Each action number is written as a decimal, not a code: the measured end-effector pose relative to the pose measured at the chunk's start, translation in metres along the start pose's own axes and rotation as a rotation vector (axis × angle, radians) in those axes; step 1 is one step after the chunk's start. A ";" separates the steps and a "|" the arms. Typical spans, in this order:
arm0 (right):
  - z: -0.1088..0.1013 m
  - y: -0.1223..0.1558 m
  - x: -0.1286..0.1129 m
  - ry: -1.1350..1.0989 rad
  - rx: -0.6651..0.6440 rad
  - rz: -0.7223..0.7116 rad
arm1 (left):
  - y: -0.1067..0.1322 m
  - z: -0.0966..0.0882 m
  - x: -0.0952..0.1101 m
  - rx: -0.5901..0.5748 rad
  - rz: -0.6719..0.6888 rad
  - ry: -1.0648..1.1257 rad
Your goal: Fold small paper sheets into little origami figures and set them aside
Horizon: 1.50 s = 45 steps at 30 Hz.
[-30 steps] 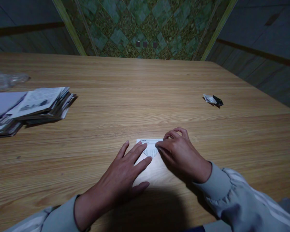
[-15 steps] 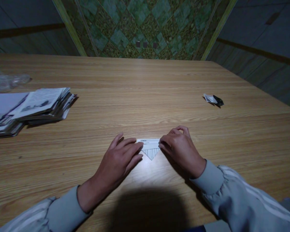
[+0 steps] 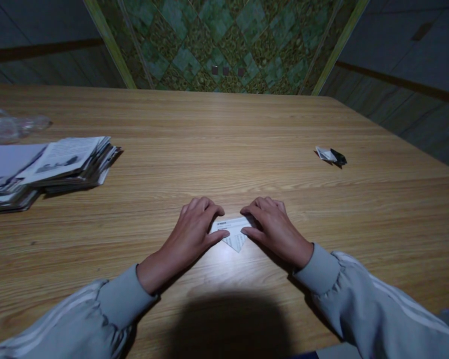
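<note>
A small piece of printed paper [image 3: 235,234], folded into a downward-pointing triangle, lies on the wooden table [image 3: 224,139] in front of me. My left hand [image 3: 192,234] grips its left end with curled fingers and the thumb on top. My right hand [image 3: 273,227] grips its right end the same way. Both hands cover the paper's outer corners, so only the middle and the lower tip show. Grey sleeves cover both wrists.
A stack of printed paper sheets [image 3: 48,167] lies at the left, with crumpled clear plastic [image 3: 11,127] behind it. A small folded black-and-white paper piece [image 3: 331,155] sits at the right. The table's far edge meets a green patterned floor.
My left hand went from lying flat on the paper to curling around its left end. Both hands have drawn closer together, and the visible part of the paper has shrunk.
</note>
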State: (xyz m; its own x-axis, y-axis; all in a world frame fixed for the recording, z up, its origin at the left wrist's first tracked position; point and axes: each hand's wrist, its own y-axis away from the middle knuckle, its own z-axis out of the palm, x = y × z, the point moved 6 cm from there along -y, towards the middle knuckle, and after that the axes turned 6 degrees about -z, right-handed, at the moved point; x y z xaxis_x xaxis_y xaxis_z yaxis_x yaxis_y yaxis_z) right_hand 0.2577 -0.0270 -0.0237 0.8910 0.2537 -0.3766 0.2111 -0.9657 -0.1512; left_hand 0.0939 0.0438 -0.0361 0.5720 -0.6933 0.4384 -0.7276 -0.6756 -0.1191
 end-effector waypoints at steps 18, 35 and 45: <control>0.006 0.001 -0.006 -0.086 -0.059 -0.015 | 0.012 0.006 0.006 -0.086 0.004 0.015; 0.005 0.003 -0.016 -0.148 -0.096 -0.033 | 0.014 0.002 0.018 -0.093 0.054 0.098; -0.009 0.000 -0.023 -0.077 0.238 -0.225 | 0.010 -0.015 0.029 0.099 0.185 0.075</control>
State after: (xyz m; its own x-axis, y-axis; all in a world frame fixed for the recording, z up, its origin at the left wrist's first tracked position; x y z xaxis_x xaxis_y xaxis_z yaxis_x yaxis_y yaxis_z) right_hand 0.2415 -0.0334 -0.0066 0.7974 0.4718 -0.3763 0.2913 -0.8470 -0.4447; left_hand 0.0968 0.0208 -0.0111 0.3997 -0.7898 0.4652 -0.7745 -0.5624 -0.2894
